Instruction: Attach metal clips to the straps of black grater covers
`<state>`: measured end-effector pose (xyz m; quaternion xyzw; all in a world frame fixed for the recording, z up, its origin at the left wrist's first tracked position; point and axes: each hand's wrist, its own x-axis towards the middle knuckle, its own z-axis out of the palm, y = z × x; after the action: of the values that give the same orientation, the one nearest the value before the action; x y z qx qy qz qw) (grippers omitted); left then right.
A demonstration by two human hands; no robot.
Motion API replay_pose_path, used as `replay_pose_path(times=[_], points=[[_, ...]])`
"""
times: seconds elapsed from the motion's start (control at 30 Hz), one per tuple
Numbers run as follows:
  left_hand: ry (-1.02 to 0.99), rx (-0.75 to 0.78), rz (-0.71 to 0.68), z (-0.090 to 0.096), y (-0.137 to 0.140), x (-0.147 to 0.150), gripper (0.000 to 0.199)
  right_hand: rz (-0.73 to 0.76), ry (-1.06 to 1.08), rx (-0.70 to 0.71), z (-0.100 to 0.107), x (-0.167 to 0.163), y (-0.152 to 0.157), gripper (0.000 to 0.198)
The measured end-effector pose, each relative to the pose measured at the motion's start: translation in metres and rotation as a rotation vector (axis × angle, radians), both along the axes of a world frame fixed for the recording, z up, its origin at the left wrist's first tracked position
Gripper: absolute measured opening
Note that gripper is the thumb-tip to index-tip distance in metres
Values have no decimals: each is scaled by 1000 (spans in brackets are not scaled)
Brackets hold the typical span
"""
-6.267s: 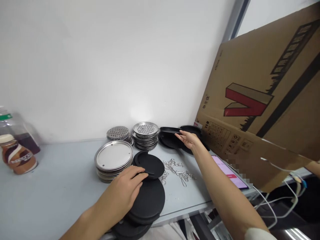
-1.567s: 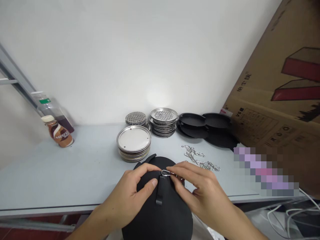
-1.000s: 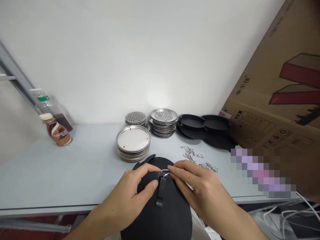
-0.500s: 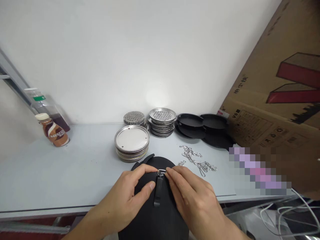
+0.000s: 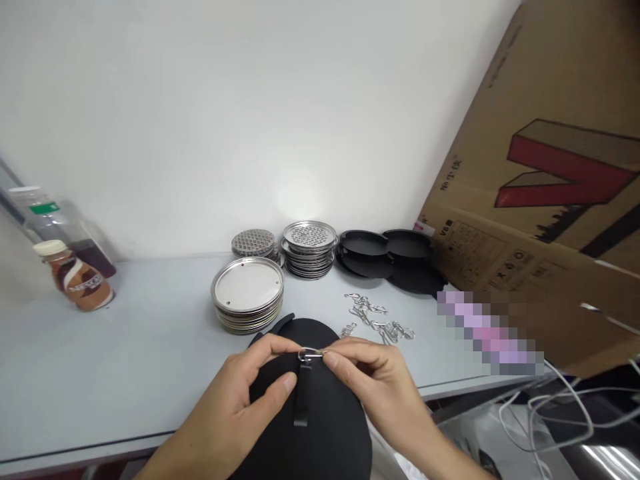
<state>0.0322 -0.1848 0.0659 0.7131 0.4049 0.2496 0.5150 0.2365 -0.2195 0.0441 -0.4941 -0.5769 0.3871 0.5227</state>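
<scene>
At the front of the pale-grey bench (image 5: 150, 373): round black disc (image 5: 335, 420), touched by the left hand (image 5: 237, 397), whether gripped cannot be told.
Silver wire clip (image 5: 313, 355): pinched now by the right hand (image 5: 377, 383), at the disc's black tab (image 5: 301, 400).

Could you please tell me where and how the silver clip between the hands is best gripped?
Probably by the right end of the clip, pinched from the right, as the right hand does: it is slim, lies roughly sideways, and its left end is at the black strap, by the left hand.
</scene>
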Motion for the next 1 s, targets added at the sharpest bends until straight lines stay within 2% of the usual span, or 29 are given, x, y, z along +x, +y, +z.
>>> replay_pose_path(times=[0.1, 0.3, 0.43, 0.5, 0.53, 0.6, 0.67, 0.73, 0.83, 0.93, 1.0], points=[[-12, -38, 32, 2, -2, 2, 28, -12, 87, -67, 2, -6, -2, 25], [-31, -12, 62, 1, -6, 6, 28, -6, 190, -22, 4, -20, -5, 19], [-3, -89, 65, 0, -6, 13, 31, 29, 279, -136, 5, -14, 6, 24], [-10, -159, 79, 1, -5, 14, 34, -52, 204, -84, 8, 5, 15, 27], [-24, -199, 91, 2, -5, 13, 35, -137, 127, -9, 10, 20, 20, 27], [-66, -274, 147, 5, -3, 7, 37, -313, -112, 89, 11, 53, 27, 20], [-87, -267, 244, 9, 2, -2, 38, -317, -304, -72, 6, 86, 31, 22], [-56, -102, 319, 17, 10, -9, 38, -236, -402, -242, -4, 111, 34, 28], [31, 312, 289, 34, 30, 4, 29, -144, -480, -280, -19, 129, 36, 38], [24, 721, 72, 50, 59, 53, 13, -206, -469, -227, -22, 134, 38, 34], [-46, 1005, -131, 55, 82, 95, 10, -300, -331, -201, -18, 136, 39, 34]])
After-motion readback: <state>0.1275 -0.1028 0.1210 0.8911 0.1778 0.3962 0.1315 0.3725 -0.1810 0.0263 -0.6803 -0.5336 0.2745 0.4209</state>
